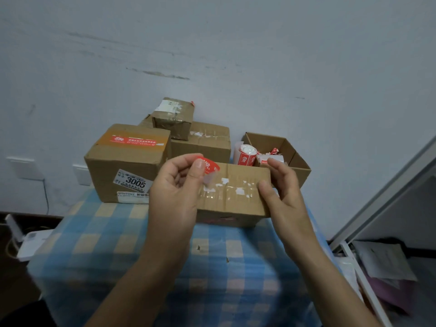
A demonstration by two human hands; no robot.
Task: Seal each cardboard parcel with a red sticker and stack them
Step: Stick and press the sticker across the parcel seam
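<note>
Left hand (pixel 174 192) is pinching the curling red paper sticker (pixel 208 165) over the flat brown cardboard parcel (pixel 236 199) near the blue-checked table (pixel 118 244)'s far edge, right hand (pixel 283 192) gripping its right end; sticker risking folding onto itself, or lifting off the glossy old tape.

"3005", seemingly, on left parcel (pixel 127 159) label (pixel 133 183)

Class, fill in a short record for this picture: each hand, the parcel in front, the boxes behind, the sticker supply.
left hand: pinches red sticker
right hand: grips front parcel at its right end
front parcel top: clear tape, no red sticker
behind: large box with red strip on top; small box stacked on another
sticker roll: at left side of the open box
</note>
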